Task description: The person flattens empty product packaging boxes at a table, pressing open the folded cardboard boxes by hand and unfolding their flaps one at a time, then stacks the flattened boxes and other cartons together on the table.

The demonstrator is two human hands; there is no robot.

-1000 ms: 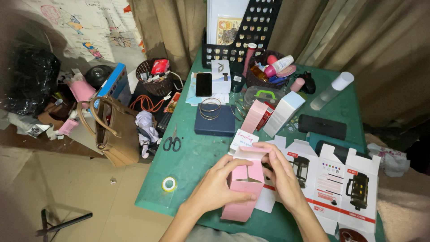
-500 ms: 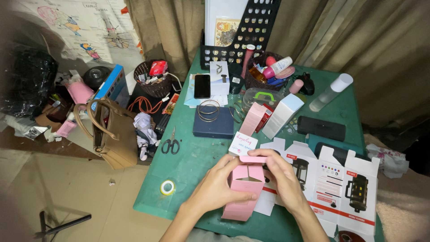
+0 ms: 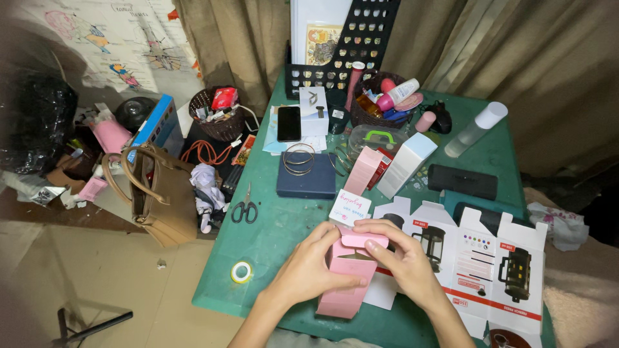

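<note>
— Hands first: what are they on?

— Both are on a pink box (image 3: pixel 345 277) near the front edge of the green table (image 3: pixel 271 225). The left hand (image 3: pixel 309 270) wraps the box's left side, fingers closed against its face. The right hand (image 3: pixel 403 261) clamps the top, fingertips curled over the pink flap (image 3: pixel 364 240) and pressing on it.

— Is the box standing?

— Tilted, lower end toward the person, flap end away. Part of it lies over a flattened white carton (image 3: pixel 477 258) printed with pictures of a coffee press, spread out to the right.

— What sits just beyond the fingers?

— A small white card (image 3: pixel 350 207) with handwriting, just past the flap. Behind that, a dark blue case (image 3: pixel 306 183) with metal bangles (image 3: pixel 299 158) on top, and a second pink box (image 3: pixel 362 171) leaning beside a tall white one (image 3: pixel 406 164).

— And to the left?

— Scissors (image 3: pixel 244 207) lie well apart from the hands, and a tape roll (image 3: pixel 241 272) sits near the table's front left corner. A phone (image 3: pixel 289 123) lies face up farther back.

— Anything off the table?

— A brown handbag (image 3: pixel 161 193) stands on the floor beside it, with clutter behind.

— Far end?

— A black rack (image 3: pixel 361 38), a basket of bottles (image 3: pixel 387 100), and a clear bottle with a white cap (image 3: pixel 476 129).
</note>
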